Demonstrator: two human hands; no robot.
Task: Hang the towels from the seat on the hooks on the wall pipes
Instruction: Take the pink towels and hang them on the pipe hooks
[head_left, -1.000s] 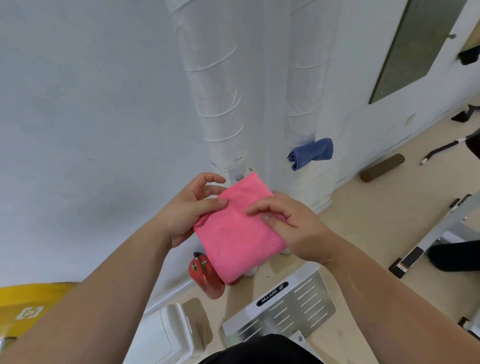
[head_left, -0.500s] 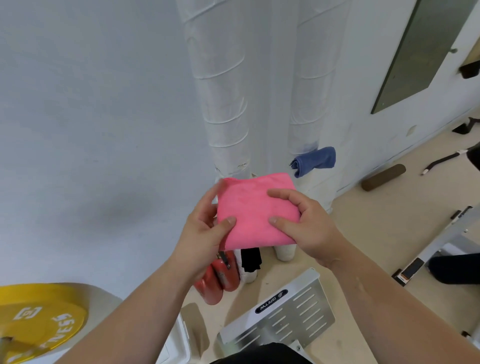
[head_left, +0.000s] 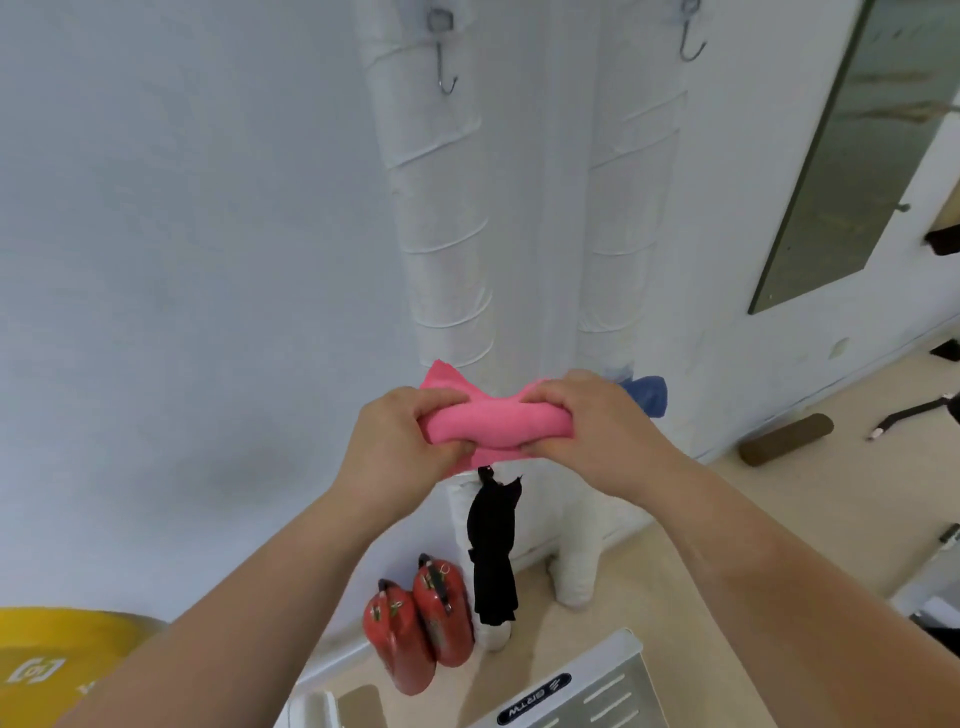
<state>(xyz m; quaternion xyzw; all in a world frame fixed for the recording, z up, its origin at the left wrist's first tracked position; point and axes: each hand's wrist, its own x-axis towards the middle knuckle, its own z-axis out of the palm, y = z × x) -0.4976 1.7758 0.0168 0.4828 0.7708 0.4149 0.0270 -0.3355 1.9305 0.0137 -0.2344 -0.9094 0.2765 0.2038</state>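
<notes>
Both hands hold a pink towel (head_left: 496, 423), bunched into a roll, in front of two white wrapped wall pipes. My left hand (head_left: 402, 449) grips its left end and my right hand (head_left: 597, 426) grips its right end. A metal hook (head_left: 445, 73) hangs high on the left pipe (head_left: 441, 218), and a second hook (head_left: 692, 39) hangs high on the right pipe (head_left: 626, 218); both are bare. A blue towel (head_left: 647, 392) hangs lower on the right pipe, partly hidden behind my right hand. A black towel (head_left: 493, 551) hangs low on the left pipe.
Two red fire extinguishers (head_left: 421, 618) stand on the floor by the wall. A yellow weight plate (head_left: 57, 660) is at the lower left. A silver slotted machine plate (head_left: 587, 686) lies below. A dark panel (head_left: 852, 156) is set in the wall on the right.
The pink towel went from flat between my hands to bunched into a roll and rose toward the pipes. The view tilted up, bringing the two hooks into sight.
</notes>
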